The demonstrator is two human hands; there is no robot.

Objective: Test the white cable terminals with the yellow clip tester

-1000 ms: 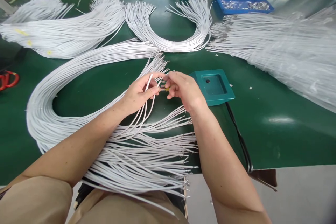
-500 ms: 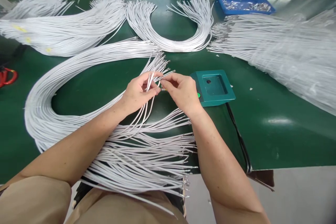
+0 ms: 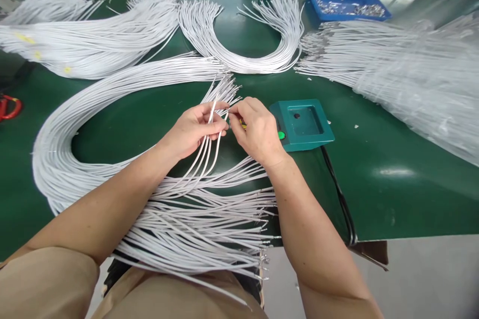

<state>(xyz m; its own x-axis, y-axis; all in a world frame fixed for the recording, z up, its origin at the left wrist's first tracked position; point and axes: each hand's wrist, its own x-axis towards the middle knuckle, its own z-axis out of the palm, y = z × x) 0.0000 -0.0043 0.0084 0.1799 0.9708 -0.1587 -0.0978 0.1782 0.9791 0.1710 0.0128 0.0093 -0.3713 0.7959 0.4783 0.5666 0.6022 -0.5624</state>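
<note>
Several white wires (image 3: 204,153) run up through my left hand (image 3: 194,127), which is closed around them. My right hand (image 3: 255,127) is pinched at the tip of one of these wires, close against the left fingertips. Its fingers hide most of that tip. Just right of my right hand sits a small green machine (image 3: 305,123) with a square recess on top and a lit green button. A large curved bundle of white wires (image 3: 56,149) lies to the left, and its loose ends fan out below my hands towards the table's front edge.
More white wire bundles (image 3: 93,45) lie at the back left, with a U-shaped one (image 3: 258,62) at back centre. Plastic-wrapped wires (image 3: 404,70) cover the right. A blue tray (image 3: 316,9) holds small metal parts. Red-handled scissors (image 3: 13,108) lie far left. A black cable (image 3: 339,192) hangs off the front edge.
The wires in my left hand have shifted slightly left and more upright. My right hand has closed in on the wire tip. The bundles and machine stay where they were.
</note>
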